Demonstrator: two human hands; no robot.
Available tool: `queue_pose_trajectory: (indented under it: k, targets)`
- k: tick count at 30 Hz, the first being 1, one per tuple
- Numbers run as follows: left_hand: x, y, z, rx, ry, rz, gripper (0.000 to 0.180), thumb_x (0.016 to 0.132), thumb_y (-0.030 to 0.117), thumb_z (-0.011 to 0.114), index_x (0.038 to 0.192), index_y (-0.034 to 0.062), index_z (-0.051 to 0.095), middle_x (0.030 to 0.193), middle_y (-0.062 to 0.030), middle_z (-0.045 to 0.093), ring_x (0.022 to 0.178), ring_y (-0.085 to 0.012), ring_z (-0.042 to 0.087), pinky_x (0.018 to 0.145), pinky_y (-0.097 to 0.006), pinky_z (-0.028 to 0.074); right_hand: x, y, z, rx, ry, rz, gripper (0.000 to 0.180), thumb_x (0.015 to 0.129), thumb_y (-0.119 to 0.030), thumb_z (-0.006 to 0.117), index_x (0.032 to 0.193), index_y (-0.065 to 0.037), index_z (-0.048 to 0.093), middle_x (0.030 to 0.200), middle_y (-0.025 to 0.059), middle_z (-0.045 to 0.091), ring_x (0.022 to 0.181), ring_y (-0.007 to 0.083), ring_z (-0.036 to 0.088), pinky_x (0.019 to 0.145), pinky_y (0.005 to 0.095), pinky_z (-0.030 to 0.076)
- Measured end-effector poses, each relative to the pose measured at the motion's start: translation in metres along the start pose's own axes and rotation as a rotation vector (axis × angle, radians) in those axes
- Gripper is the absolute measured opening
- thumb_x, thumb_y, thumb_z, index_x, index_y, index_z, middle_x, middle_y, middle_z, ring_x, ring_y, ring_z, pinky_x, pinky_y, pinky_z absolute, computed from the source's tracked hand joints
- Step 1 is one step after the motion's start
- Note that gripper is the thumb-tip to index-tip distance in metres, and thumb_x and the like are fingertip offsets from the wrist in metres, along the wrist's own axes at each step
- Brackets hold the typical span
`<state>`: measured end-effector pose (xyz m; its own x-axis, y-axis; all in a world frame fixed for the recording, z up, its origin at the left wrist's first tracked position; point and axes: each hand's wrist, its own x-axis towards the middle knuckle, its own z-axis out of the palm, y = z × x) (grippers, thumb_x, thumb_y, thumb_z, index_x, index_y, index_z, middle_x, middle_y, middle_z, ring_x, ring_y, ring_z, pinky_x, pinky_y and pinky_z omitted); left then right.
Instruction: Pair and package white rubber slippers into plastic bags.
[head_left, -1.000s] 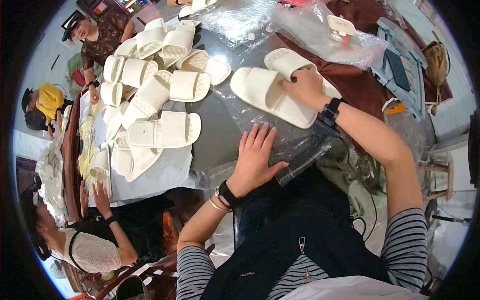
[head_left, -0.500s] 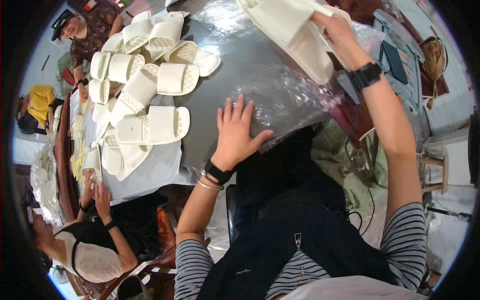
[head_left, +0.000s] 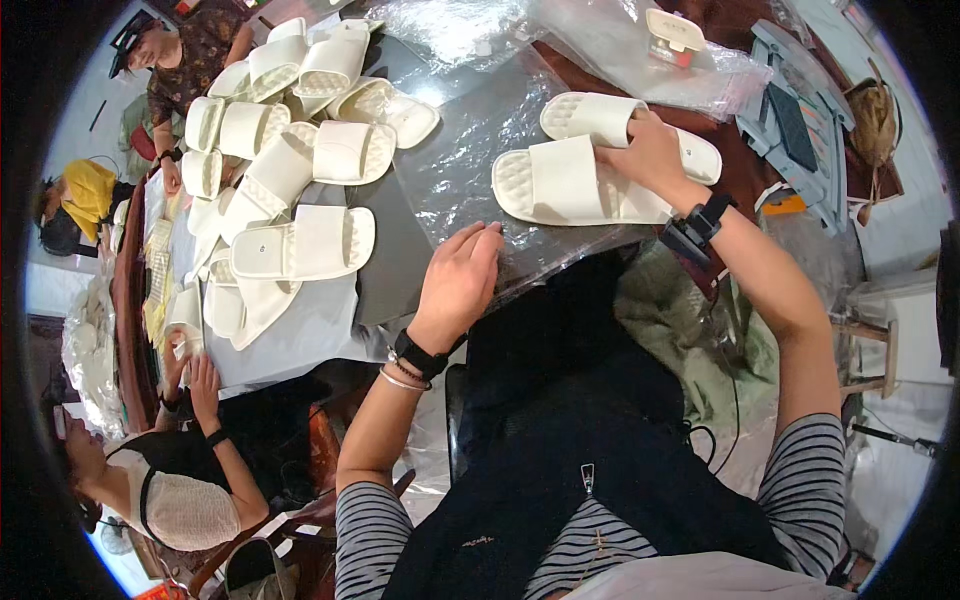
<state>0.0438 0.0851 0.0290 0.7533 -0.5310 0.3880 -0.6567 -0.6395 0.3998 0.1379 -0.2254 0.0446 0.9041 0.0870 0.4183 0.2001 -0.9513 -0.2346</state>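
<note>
From the head view, our right hand grips a pair of cream slippers on clear plastic sheeting near the table's far edge; our left hand presses flat, fingers together, on the sheeting's near edge.

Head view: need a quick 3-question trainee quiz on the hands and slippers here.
1. True or false: the right hand rests on a pair of cream slippers.
2. What lies under the left hand? A) clear plastic sheet B) a yellow cap C) a black tray
3. Fill in: the pile of slippers sits to the person's ____ side.

Key: 1 true; 2 A; 3 left.
</note>
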Motion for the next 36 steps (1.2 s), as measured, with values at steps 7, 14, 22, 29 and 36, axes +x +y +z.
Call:
queue_pose_trajectory:
  k: [7, 14, 22, 29, 36]
  targets:
    - [0.015, 0.021, -0.008, 0.097, -0.088, 0.052, 0.056, 0.078, -0.008, 0.051, 0.132, 0.0071, 0.054, 0.132, -0.0146, 0.058, 0.116, -0.0333, 0.056, 0.096, -0.043, 0.047, -0.004, 0.019, -0.007, 0.539, -0.284, 0.152, 0.049, 0.068, -0.042, 0.079, 0.100, -0.006, 0.074, 0.096, 0.0154, 0.072, 0.088, 0.0279, 0.069, 0.080, 0.0375, 0.053]
    - [0.020, 0.015, 0.001, 0.001, -0.114, 0.098, 0.062, 0.077, -0.010, 0.049, 0.136, 0.0078, 0.050, 0.143, -0.0139, 0.051, 0.121, -0.0331, 0.054, 0.099, -0.043, 0.044, -0.019, 0.001, 0.018, 0.293, -0.059, 0.001, 0.027, 0.069, -0.016, 0.067, 0.089, 0.003, 0.067, 0.109, 0.0246, 0.058, 0.101, 0.0414, 0.058, 0.086, 0.0467, 0.049]
    - [-0.003, -0.004, 0.007, -0.162, 0.110, 0.001, 0.028, 0.073, -0.013, 0.055, 0.093, 0.0036, 0.066, 0.129, -0.0135, 0.062, 0.114, -0.0342, 0.062, 0.090, -0.042, 0.051, -0.010, 0.021, -0.051, 0.985, -0.226, 0.287, 0.025, 0.087, -0.004, 0.066, 0.111, -0.001, 0.069, 0.108, 0.0091, 0.072, 0.098, 0.0145, 0.066, 0.086, 0.0295, 0.052]
    - [0.009, 0.015, 0.004, 0.012, 0.078, -0.005, 0.053, 0.073, -0.001, 0.065, 0.125, 0.0062, 0.061, 0.132, -0.0076, 0.060, 0.111, -0.0269, 0.057, 0.098, -0.040, 0.042, -0.090, -0.020, -0.113, 0.735, -0.512, -0.327, 0.031, 0.082, -0.010, 0.072, 0.112, -0.008, 0.070, 0.120, 0.0115, 0.068, 0.119, 0.0267, 0.058, 0.100, 0.0373, 0.045]
    - [0.016, 0.027, -0.002, 0.039, 0.068, 0.006, 0.066, 0.071, 0.011, 0.078, 0.133, 0.0097, 0.055, 0.138, -0.0068, 0.054, 0.122, -0.0281, 0.049, 0.103, -0.045, 0.035, -0.099, -0.021, -0.123, 0.622, -0.533, -0.225, 0.027, 0.078, -0.015, 0.074, 0.104, -0.009, 0.073, 0.117, 0.0143, 0.068, 0.108, 0.0345, 0.062, 0.095, 0.0407, 0.047]
